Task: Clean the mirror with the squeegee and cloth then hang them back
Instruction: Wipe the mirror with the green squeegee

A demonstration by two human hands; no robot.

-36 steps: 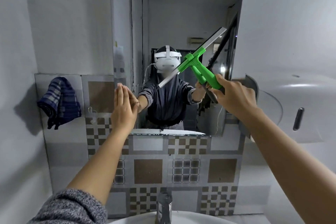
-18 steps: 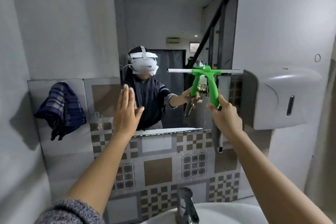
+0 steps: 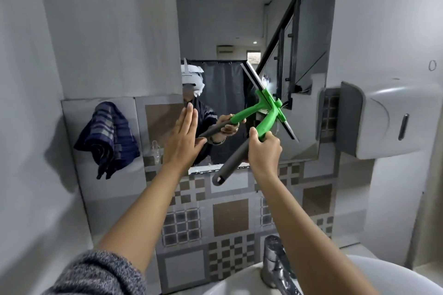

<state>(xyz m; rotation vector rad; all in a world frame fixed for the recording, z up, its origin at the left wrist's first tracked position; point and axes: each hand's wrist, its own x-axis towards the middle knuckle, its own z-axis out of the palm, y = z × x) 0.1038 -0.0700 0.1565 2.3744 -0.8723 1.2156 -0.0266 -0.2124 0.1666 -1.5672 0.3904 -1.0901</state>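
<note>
The mirror [image 3: 223,31] hangs on the wall straight ahead, above a band of patterned tiles. My right hand [image 3: 263,151] grips the green squeegee [image 3: 268,120] by its handle; the grey handle end points down and left. The blade lies tilted against the lower right of the glass. With straight fingers, my left hand [image 3: 183,141] presses flat on the mirror's lower left edge. A dark blue checked cloth [image 3: 107,136] hangs on the tiled wall to the left, apart from both hands.
A white paper dispenser [image 3: 383,122] juts from the right wall beside the mirror. A chrome tap [image 3: 275,263] and the white basin rim [image 3: 239,280] sit below my arms. A small clear hook [image 3: 155,148] is stuck on the tile left of the mirror.
The squeegee blade has swung from level to a steep tilt, top end to the left, and moved down the glass. My left hand has stayed flat on the mirror.
</note>
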